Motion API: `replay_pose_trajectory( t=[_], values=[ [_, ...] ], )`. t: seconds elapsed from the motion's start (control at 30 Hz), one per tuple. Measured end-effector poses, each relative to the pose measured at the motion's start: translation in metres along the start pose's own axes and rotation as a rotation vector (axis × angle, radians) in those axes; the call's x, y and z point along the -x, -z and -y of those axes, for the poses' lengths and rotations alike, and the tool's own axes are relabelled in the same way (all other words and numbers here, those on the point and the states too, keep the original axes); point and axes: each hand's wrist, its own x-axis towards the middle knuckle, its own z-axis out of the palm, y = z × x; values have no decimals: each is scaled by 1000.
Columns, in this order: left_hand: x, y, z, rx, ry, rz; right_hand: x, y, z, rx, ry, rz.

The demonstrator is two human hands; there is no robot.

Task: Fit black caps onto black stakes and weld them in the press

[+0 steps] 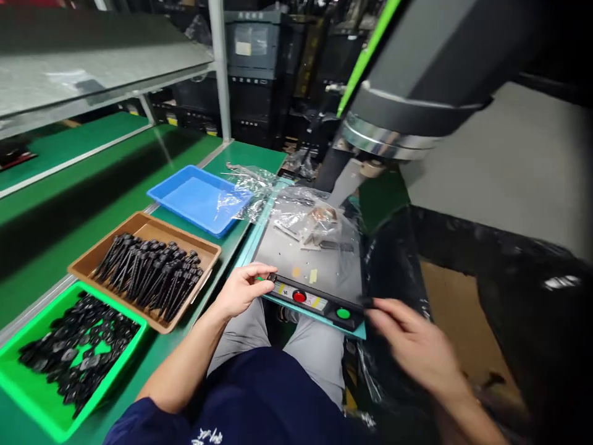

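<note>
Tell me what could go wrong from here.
The left hand is close to the red button, so an accidental press seems possible. Loose clear plastic over the grey plate might snag beneath the machine head. The left forearm might bump the nearby brown tray, spilling black parts.

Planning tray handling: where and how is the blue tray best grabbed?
I'd pinch the blue tray by its left-end rim as pictured, from above and left. The raised wall there looks uncovered and gives an edge to hold; clear plastic overlaps the right end, and the brown tray sits close along the near side.
</note>
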Motion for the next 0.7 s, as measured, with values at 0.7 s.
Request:
replay_pose_trajectory(
  t=[0.7],
  values=[
    [3, -19, 12, 69, 92, 253, 8, -113, 35, -623, -142, 412]
  ],
)
